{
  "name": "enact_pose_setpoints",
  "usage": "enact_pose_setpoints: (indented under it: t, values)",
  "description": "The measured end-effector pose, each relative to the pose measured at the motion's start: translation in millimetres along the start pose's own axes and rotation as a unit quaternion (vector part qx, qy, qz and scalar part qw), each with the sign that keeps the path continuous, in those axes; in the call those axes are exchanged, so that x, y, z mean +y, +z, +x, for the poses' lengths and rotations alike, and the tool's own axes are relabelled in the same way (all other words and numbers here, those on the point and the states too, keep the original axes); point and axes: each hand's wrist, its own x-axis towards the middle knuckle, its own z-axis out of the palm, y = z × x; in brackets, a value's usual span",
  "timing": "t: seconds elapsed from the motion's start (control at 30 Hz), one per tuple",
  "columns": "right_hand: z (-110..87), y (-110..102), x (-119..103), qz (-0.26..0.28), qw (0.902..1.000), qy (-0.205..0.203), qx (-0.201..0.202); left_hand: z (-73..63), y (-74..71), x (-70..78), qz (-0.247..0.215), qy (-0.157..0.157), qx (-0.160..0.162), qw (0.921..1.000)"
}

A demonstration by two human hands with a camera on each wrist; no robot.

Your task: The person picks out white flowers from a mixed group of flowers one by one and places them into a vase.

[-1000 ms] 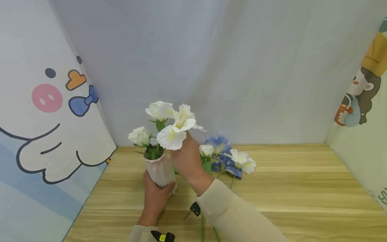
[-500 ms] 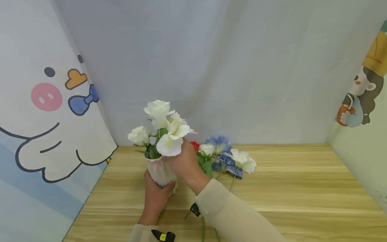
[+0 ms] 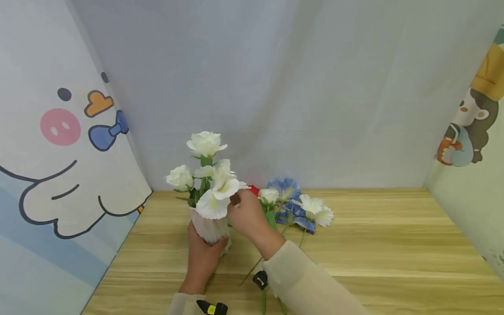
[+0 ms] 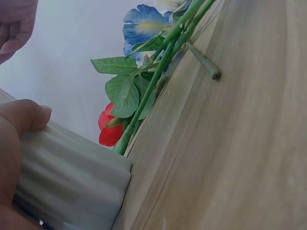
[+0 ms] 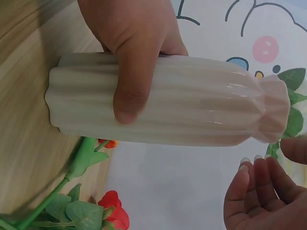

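My left hand (image 3: 202,253) grips a pale pink fluted vase (image 3: 208,225), its thumb across the side. The vase (image 5: 192,100) stands upright on the wooden table. Two white roses (image 3: 206,143) and a large white iris (image 3: 214,203) rise from its mouth, the iris drooping over the rim on the right. Just right of that bloom is my right hand (image 3: 252,216). In the right wrist view its fingers (image 5: 261,182) are loosely bent beside the vase mouth, thumb apart, with nothing between them. The lower stems are hidden inside the vase.
Right of the vase lie a red flower (image 3: 253,190), a white rose (image 3: 269,195), blue irises (image 3: 289,192) and white blooms (image 3: 315,209). Their green stems (image 4: 165,60) run along the table toward the front. A grey curtain (image 3: 354,109) hangs behind, with cartoon-printed sheets at both sides.
The white iris has gone down lower into the vase. My right hand followed it down, then let go and drew back slightly right. The left hand has stayed on the vase.
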Motion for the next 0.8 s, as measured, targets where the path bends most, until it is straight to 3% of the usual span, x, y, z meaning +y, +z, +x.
enact_pose_setpoints:
  t: [0.1, 0.33, 0.8]
  values:
    - [-7.0, -3.8, 3.0, 0.017, 0.9994, 0.029, -0.002, -0.2, -0.2, 0.7, 0.005, 0.0, 0.003, 1.0]
    - [-18.5, -16.6, 10.3, 0.047, 0.9983, 0.0, 0.034, -0.4, 1.1, -0.3, 0.017, -0.016, 0.008, 0.9997]
    - [-50.1, -46.6, 24.4, 0.065, 0.9938, 0.01, 0.09, -1.0, 0.9, 2.3, 0.019, -0.036, 0.004, 0.9992]
